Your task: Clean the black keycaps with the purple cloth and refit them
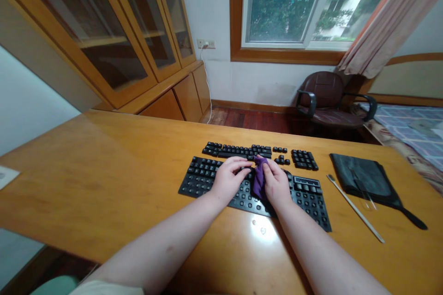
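A black keyboard (214, 184) lies on the wooden desk, many of its keys off and the small square mounts bare. Its upper rows at the left still carry keycaps. Over its middle my right hand (277, 184) is closed on a bunched purple cloth (259, 182). Just left of the cloth is my left hand (230, 177), thumb and fingers drawn together at the cloth's edge; whatever they pinch is too small to make out. Behind the keyboard, loose black keycaps (238, 151) are laid out in rows, with a number-pad block (304, 160) to the right.
Right of the keyboard lie a long thin white-handled brush (360, 209), a folded dark cloth (367, 177), a wire tool (362, 189) and a black handle (413, 217). A paper (7, 177) rests at the desk's left edge. Beyond the desk (121, 166) stands an office chair (321, 97).
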Motion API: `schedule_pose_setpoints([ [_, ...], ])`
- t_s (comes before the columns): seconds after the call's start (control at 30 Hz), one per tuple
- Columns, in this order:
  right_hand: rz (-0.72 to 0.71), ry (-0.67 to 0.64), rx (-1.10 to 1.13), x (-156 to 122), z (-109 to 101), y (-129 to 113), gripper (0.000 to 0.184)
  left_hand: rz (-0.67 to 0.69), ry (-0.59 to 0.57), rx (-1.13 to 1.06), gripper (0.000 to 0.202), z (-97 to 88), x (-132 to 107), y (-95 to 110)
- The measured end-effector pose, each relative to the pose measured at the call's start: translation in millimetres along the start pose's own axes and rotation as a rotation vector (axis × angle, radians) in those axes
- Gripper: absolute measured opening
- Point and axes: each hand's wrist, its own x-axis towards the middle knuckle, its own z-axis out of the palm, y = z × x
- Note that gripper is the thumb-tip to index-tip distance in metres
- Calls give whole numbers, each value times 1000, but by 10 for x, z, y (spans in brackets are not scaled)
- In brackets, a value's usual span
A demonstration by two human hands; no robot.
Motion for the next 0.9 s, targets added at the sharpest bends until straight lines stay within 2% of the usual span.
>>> schedule_pose_setpoints([
  [0.13,-41,-67,-8,1,-13,-14,29,-34,6,-81,23,34,-86,-47],
  [0.27,60,-108,9,-13,8,-9,26,-17,-4,-47,23,36,-66,-59],
  [0.4,154,-85,73,-25,30,1,23,-48,-3,-160,28,56,-76,-100],
  [0.67,9,-130,-5,-6,-27,-6,13,-110,27,-273,18,80,-95,-107],
  [0.9,57,-75,44,17,-41,-19,5,-156,11,-357,15,88,-81,-82],
])
